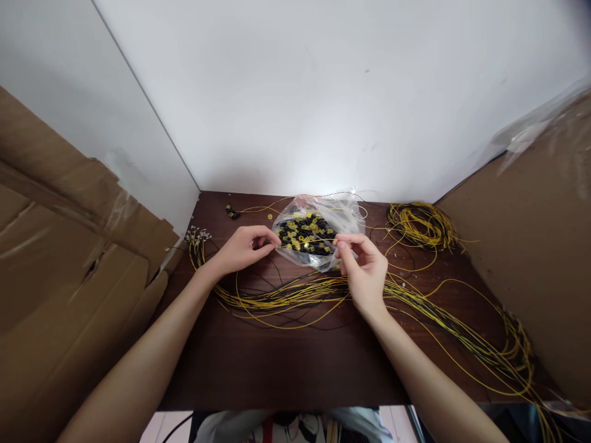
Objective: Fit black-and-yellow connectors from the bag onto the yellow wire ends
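Between my hands a thin yellow wire [316, 241] is stretched across the front of an open plastic bag. My left hand [247, 247] pinches it at the left, fingertips pressed together. At the right, my right hand [362, 261] pinches the wire with thumb and fingers. Just behind and below it lies the clear plastic bag [348, 215], holding many small black and yellow parts [307, 231]. A long bundle of yellow and black wires [286, 292] runs across the table under both hands. Whatever is on the wire's ends is hidden by my fingertips.
A coil of yellow wire [422, 226] lies at the back right of the dark wooden table [277, 369]. White-tipped wire ends [197, 235] gather at the left. Small black pieces [232, 212] sit at the back left. Cardboard boxes stand left [60, 277] and right [521, 246].
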`<control>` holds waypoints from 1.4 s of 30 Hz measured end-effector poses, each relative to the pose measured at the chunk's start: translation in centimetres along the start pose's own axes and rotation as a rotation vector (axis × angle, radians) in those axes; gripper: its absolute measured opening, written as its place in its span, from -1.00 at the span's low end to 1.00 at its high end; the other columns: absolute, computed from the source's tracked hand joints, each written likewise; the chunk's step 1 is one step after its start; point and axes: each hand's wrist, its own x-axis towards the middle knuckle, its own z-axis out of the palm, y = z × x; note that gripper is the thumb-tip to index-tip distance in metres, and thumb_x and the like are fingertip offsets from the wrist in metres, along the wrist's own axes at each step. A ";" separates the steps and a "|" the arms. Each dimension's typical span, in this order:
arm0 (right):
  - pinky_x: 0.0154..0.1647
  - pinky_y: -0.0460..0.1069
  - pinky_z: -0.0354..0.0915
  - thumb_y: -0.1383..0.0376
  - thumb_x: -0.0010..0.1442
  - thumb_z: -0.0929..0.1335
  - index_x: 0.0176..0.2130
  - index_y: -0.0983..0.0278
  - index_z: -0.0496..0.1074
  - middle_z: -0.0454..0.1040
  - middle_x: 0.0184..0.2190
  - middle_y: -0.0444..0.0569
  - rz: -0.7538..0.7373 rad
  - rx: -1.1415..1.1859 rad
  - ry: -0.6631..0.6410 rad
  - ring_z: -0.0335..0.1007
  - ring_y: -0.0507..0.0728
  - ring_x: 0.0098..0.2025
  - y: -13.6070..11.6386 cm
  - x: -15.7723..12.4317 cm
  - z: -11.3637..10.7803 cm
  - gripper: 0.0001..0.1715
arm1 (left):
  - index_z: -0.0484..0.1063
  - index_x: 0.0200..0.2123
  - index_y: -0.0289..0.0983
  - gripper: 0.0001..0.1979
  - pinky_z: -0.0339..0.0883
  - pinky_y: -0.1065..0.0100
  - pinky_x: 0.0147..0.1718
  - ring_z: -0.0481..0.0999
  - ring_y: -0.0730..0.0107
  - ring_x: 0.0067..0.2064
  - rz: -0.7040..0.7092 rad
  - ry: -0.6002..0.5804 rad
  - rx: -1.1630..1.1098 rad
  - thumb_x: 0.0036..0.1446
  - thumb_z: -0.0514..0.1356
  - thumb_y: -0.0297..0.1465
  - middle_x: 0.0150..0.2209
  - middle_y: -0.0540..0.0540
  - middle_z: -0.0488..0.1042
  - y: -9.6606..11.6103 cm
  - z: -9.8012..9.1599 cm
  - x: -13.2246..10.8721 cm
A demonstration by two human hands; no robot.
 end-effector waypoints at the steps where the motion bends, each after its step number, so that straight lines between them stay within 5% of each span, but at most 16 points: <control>1: -0.57 -0.13 0.21 0.26 0.12 0.35 -0.27 0.27 0.47 0.43 -0.39 -0.07 0.000 0.004 0.001 0.28 -0.02 -0.45 0.0 0.0 0.0 -0.84 | 0.52 -0.34 -0.33 -0.83 0.10 0.48 -0.51 0.21 0.52 -0.49 -0.008 -0.003 -0.020 0.04 0.17 -0.38 -0.47 -0.04 0.43 0.0 0.0 0.0; 14: -0.76 -0.18 0.23 0.24 0.15 0.34 -0.21 0.28 0.39 0.43 -0.36 -0.07 0.079 0.153 -0.017 0.34 -0.02 -0.50 0.0 0.1 0.3 -0.80 | 0.48 -0.29 -0.33 -0.79 0.22 0.40 -0.38 0.45 0.39 -0.38 -0.033 -0.039 -0.288 0.05 0.21 -0.32 -0.43 -0.10 0.55 0.6 -0.3 -0.1; 20: -0.75 -0.15 0.33 0.25 0.13 0.35 -0.21 0.29 0.36 0.43 -0.36 -0.07 0.126 0.215 -0.042 0.42 0.02 -0.47 0.2 0.2 0.4 -0.79 | 0.55 -0.34 -0.27 -0.83 0.11 0.41 -0.46 0.26 0.47 -0.46 0.038 -0.022 -0.058 0.02 0.23 -0.32 -0.48 -0.04 0.46 0.3 -0.3 0.1; 27: -0.73 -0.16 0.35 0.27 0.12 0.36 -0.23 0.29 0.36 0.44 -0.36 -0.07 0.156 0.257 -0.021 0.43 0.02 -0.46 0.4 0.4 0.2 -0.81 | 0.54 -0.31 -0.25 -0.85 0.16 0.36 -0.36 0.33 0.39 -0.32 0.132 -0.053 -0.044 0.07 0.19 -0.36 -0.36 -0.08 0.50 0.0 -0.3 0.1; 36: -0.72 -0.15 0.36 0.26 0.11 0.36 -0.25 0.30 0.38 0.44 -0.37 -0.07 0.143 0.257 -0.022 0.43 0.02 -0.47 0.4 0.3 0.2 -0.82 | 0.54 -0.30 -0.25 -0.82 0.16 0.40 -0.41 0.32 0.43 -0.41 0.058 -0.019 -0.033 0.06 0.20 -0.31 -0.40 -0.06 0.51 -0.2 0.0 0.1; 42: -0.70 -0.15 0.34 0.27 0.13 0.36 -0.27 0.29 0.40 0.46 -0.36 -0.06 0.111 0.283 -0.010 0.43 0.02 -0.46 0.4 0.3 0.1 -0.86 | 0.48 -0.18 -0.30 -0.69 0.25 0.31 -0.10 0.46 0.33 -0.16 0.032 0.037 -0.240 0.23 0.01 -0.26 -0.25 -0.13 0.55 0.4 0.0 0.1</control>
